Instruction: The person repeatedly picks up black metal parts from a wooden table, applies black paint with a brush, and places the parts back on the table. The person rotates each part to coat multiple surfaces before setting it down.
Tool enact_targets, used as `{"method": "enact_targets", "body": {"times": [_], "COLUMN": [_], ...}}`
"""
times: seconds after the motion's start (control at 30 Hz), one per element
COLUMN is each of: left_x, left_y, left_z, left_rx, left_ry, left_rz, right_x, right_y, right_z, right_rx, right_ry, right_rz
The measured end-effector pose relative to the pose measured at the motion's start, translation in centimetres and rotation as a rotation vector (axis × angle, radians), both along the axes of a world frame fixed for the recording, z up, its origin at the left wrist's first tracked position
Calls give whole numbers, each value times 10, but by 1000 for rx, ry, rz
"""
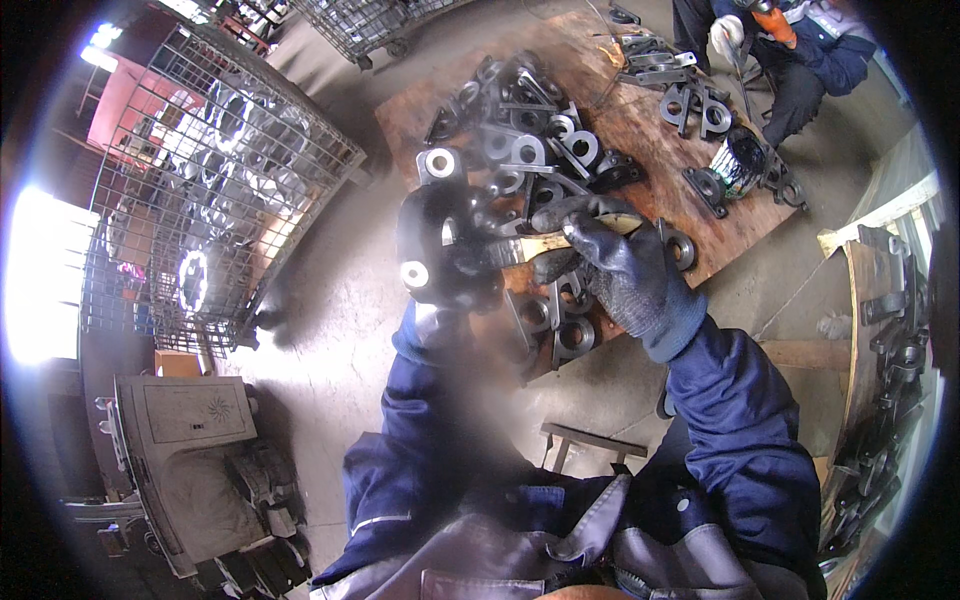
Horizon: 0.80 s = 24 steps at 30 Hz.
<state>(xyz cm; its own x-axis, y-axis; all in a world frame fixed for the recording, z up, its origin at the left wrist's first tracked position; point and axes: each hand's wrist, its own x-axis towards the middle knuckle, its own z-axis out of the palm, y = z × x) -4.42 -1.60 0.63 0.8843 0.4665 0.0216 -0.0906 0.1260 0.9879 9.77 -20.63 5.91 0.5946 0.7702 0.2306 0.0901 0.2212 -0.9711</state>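
Observation:
My left hand, mostly hidden, holds up a black metal bracket with two pale, round bolt bosses. Only the gloved wrist shows clearly below it. In a dark grey work glove, my right hand is closed around the wooden handle of a paintbrush. The brush points left, and its bristle end meets the bracket's right side in this view. Behind both hands, a heap of black brackets with round holes lies on a reddish-brown board.
A wire cage with ring-shaped metal parts stands at left. Below it is a grey machine or cart. A can sits on the board's right side. At upper right a person with a white glove works. More brackets line the right.

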Motion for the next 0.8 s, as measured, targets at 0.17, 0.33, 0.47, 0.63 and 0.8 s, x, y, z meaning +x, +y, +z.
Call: {"method": "enact_targets", "body": {"times": [0.17, 0.33, 0.47, 0.63, 0.8], "left_x": [8, 15, 12, 15, 19], "left_y": [18, 27, 19, 10, -8], "left_z": [-14, -26, -24, -4, 9], "left_rx": [-88, -23, 417, 894, 854], "left_ry": [-50, 7, 80, -101, -94], "left_rz": [-123, -20, 196, 329, 376], "right_x": [-10, -4, 22, 45, 53], "right_y": [5, -1, -15, -22, -21], "right_z": [-5, -16, -22, -29, -35], "right_rx": [137, 243, 218, 349, 376], "right_ry": [81, 751, 904, 1007, 974], "right_rz": [-63, -29, -183, -258, -306]}}
